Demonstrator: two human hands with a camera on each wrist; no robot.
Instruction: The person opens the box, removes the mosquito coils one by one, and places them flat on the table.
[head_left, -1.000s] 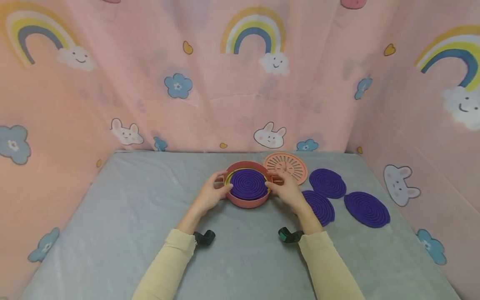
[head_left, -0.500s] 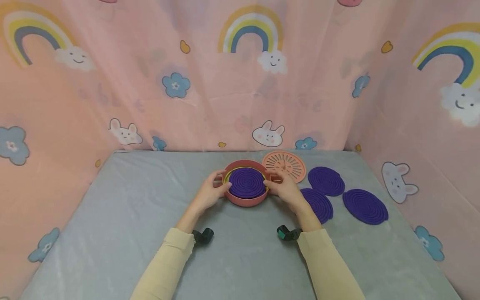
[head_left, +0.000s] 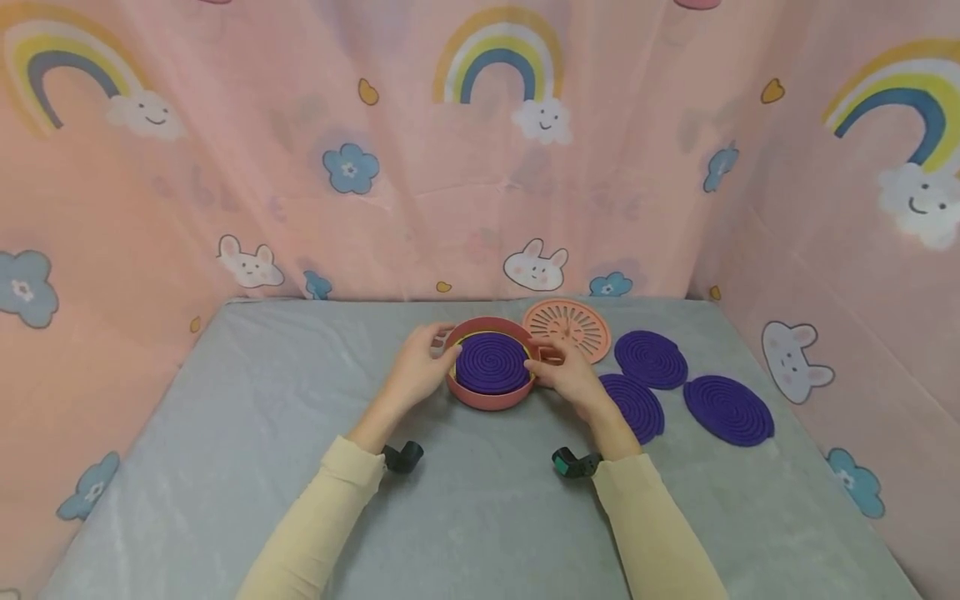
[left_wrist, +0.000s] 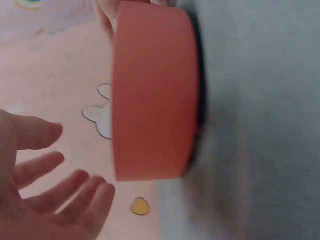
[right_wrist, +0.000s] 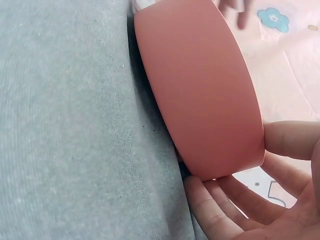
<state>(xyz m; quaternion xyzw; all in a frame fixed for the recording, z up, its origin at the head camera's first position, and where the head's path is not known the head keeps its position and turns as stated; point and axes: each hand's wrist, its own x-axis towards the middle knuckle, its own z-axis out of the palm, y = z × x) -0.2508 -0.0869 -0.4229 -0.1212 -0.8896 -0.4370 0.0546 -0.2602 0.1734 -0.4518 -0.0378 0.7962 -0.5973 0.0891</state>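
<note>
Pink round holder (head_left: 491,392) with a purple coil (head_left: 492,363) seated inside, at mid-table: right hand (head_left: 567,377) cups its right wall, steadying it, left hand (head_left: 417,369) spread loose just off its left rim, slotted lid (head_left: 566,328) and three spare coils (head_left: 726,408) laid aside rightward.

Pink cartoon curtain (head_left: 480,192) walls; grey tabletop (head_left: 225,433).

Left hand (head_left: 417,367) open, fingers spread (palm inward); right hand (head_left: 567,377) curled, gripping.
</note>
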